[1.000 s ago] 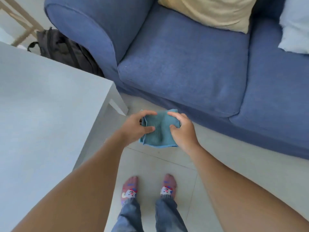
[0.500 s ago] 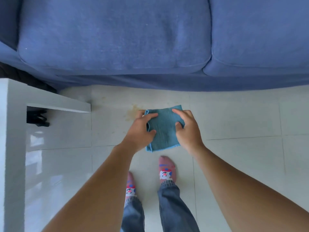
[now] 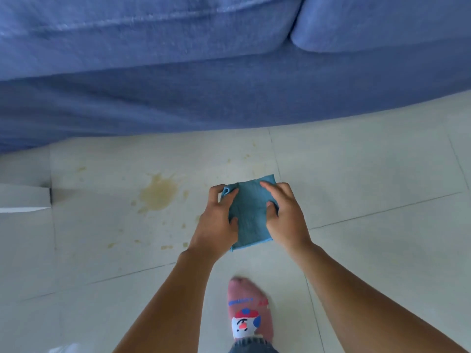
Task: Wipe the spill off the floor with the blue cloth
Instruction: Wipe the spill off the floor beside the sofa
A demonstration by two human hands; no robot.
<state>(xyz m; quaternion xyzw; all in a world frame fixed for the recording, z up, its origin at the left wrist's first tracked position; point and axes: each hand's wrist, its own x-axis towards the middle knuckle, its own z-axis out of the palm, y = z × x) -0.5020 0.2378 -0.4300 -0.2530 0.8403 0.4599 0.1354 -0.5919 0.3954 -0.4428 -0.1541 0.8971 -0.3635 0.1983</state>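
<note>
Left of the cloth (image 3: 251,215), apart from it, the spill (image 3: 158,194) lies on the floor (image 3: 369,169). Both hands pinch the cloth's edges, the left hand (image 3: 216,225) nearer the spill than the right hand (image 3: 286,217).

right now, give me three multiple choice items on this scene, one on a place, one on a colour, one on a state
1. Where is the main spill relative to the blue cloth?
A. to its left
B. to its right
C. under it

2. What colour is the sofa?
A. grey
B. blue
C. yellow

3. How is the cloth held?
A. by the left hand alone
B. lying loose on the floor
C. by both hands

Answers:
1. A, the yellowish stain lies on the floor tiles left of the cloth.
2. B, its cushions and skirt are blue.
3. C, the left hand and right hand each grip a side.
</note>
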